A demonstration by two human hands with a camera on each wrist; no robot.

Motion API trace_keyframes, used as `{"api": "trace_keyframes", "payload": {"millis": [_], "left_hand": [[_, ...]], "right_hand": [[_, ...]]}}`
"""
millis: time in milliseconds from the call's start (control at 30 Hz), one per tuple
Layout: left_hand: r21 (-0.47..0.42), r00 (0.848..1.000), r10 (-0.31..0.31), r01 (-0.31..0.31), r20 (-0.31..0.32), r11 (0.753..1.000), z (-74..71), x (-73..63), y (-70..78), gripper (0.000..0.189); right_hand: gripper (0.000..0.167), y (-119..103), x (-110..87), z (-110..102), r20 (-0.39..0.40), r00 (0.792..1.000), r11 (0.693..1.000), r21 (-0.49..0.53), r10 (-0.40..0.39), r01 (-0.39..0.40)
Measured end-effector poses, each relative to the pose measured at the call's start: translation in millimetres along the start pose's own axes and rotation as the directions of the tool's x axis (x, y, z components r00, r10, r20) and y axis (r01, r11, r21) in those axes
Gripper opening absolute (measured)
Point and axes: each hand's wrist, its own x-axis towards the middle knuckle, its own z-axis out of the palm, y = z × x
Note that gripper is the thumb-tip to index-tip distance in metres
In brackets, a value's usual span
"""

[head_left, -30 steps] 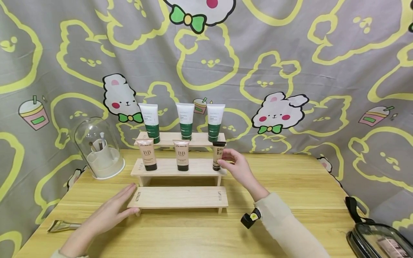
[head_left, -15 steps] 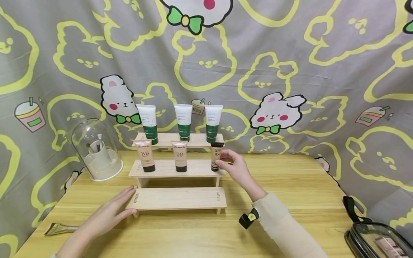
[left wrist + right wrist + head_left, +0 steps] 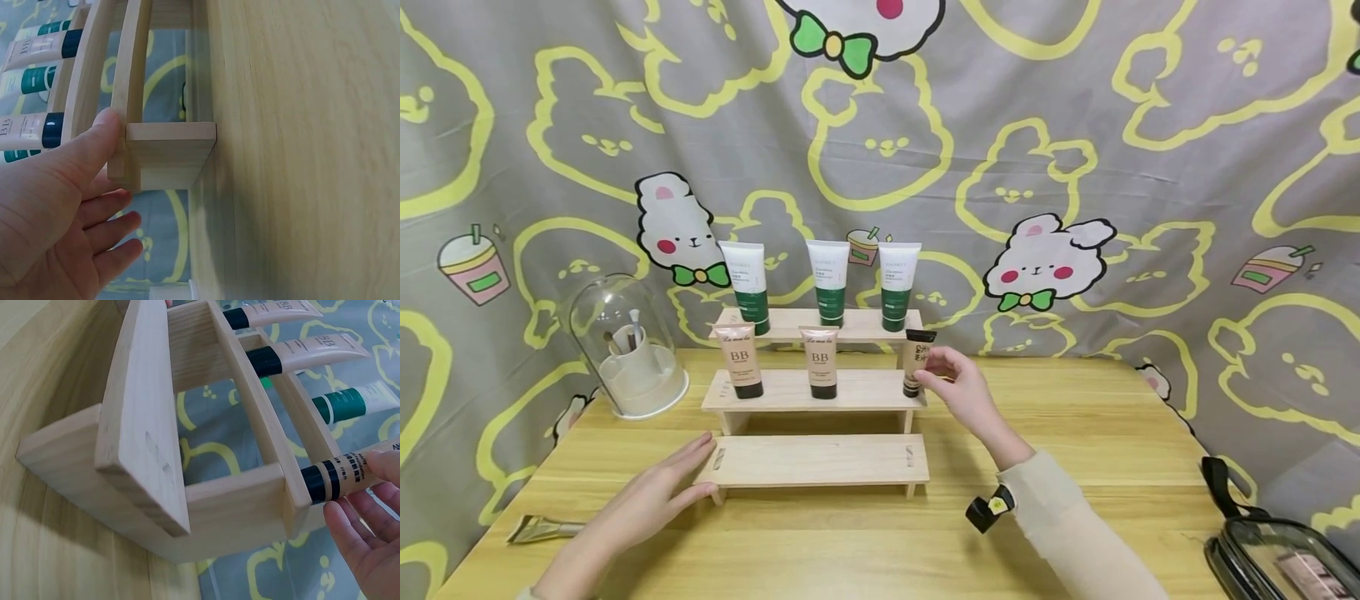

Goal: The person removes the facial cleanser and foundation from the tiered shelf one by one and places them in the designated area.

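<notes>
My right hand (image 3: 958, 387) pinches a slim beige cosmetic tube (image 3: 350, 474) with black ends between thumb and fingers. That tube stands upright at the right end of the middle step of a wooden three-step stand (image 3: 823, 460), its black cap down on the board. Two pink BB cream tubes (image 3: 741, 362) stand further left on this step. Along the top step are three white and green tubes (image 3: 830, 283). My left hand (image 3: 651, 492), fingers extended, rests against the left end of the lowest step; its thumb (image 3: 103, 134) touches the board's edge.
A clear dome (image 3: 625, 346) with makeup brushes inside stands at the back left. Beside the left forearm lies a flat brush-like tool (image 3: 542, 529). A transparent black-trimmed bag (image 3: 1285, 558) sits at the front right. Patterned cloth (image 3: 887, 142) hangs behind the wooden table (image 3: 1075, 433).
My right hand has shifted the slim beige tube slightly right along the middle step, nearer its end. The left hand stays at the stand's left side.
</notes>
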Motion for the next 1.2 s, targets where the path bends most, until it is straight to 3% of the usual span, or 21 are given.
{"api": "trace_keyframes", "payload": {"millis": [267, 533, 1033, 1200], "left_hand": [[0.021, 1.0, 0.011, -0.011, -0.003, 1.0, -1.1, -1.0, 1.1, 0.056], [0.032, 1.0, 0.02, -0.02, -0.01, 0.999, -1.1, -1.6, 1.0, 0.056], [0.038, 1.0, 0.028, -0.027, -0.015, 0.999, -0.8, -0.8, 0.6, 0.056], [0.033, 1.0, 0.027, -0.026, -0.014, 0.999, -1.1, -0.8, 1.0, 0.055]], "right_hand": [[0.031, 4.8, -6.5, -25.7, -0.041, 0.998, 0.999, 0.001, 0.037, -0.037], [0.033, 22.4, -12.2, -48.7, -0.06, 0.99, 0.989, 0.078, 0.129, -0.124], [0.03, 73.8, -6.9, -64.7, -0.019, 0.966, 0.966, 0.024, 0.257, -0.256], [0.029, 89.8, -1.8, -65.8, -0.018, 0.955, 0.952, -0.078, 0.295, -0.296]]}}
